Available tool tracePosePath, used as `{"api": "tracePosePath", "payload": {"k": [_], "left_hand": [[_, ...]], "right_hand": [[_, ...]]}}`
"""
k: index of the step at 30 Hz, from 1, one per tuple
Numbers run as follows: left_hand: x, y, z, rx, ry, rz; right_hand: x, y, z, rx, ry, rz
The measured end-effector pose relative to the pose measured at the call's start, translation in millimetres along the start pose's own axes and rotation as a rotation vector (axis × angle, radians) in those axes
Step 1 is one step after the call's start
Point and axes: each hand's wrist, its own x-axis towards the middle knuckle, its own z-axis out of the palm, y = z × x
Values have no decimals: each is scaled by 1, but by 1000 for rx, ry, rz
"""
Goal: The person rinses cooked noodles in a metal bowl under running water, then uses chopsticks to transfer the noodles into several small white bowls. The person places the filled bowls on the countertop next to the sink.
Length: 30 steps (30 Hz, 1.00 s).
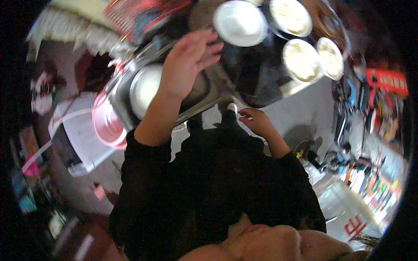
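My left hand is stretched out over the metal-edged counter, fingers extended and a little apart, with nothing visible in it. A white bowl sits on the dark tabletop just beyond its fingertips. Partly hidden under the left forearm is a round pale vessel in the metal-framed counter. My right hand hangs low in front of my body, near the table's front edge, its fingers loosely curled and no object visible in them. Motion blurs both hands.
Several bowls with pale contents, among them one bowl, stand at the table's right. A pink basin and a white container are on the left. A red plastic basket lies at the back. Cluttered goods line the right.
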Motion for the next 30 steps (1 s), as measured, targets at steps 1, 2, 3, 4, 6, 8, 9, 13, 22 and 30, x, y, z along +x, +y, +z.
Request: {"api": "tracePosePath", "payload": {"k": [1,2,3,4,6,8,9,13,22,30], "left_hand": [[-31,-1,-32,-40,28,27],[-62,-6,-64,-8,242,-49],[-93,-14,-95,-22,377,-66],[-124,-23,-126,-68,593,-127],[-181,-40,-178,-178,876,-206],[-230,-56,-212,-294,1085,-309],[-249,-64,-223,-269,1051,-247],[-276,-78,-249,-147,1053,-215],[-228,-58,-297,33,920,-238],[-254,-72,-308,-1,939,-357]], "right_hand": [[9,-13,9,42,-41,-61],[17,-25,18,11,-114,-91],[27,-38,30,-13,-170,-82],[38,-50,41,-10,-211,-104],[64,-73,69,-44,-303,-72],[99,-94,98,-125,-314,-198],[120,-103,115,-151,-318,-254],[230,-124,195,-197,-350,-490],[418,-127,334,-604,-256,-309],[411,-115,373,-873,-369,-365]]}}
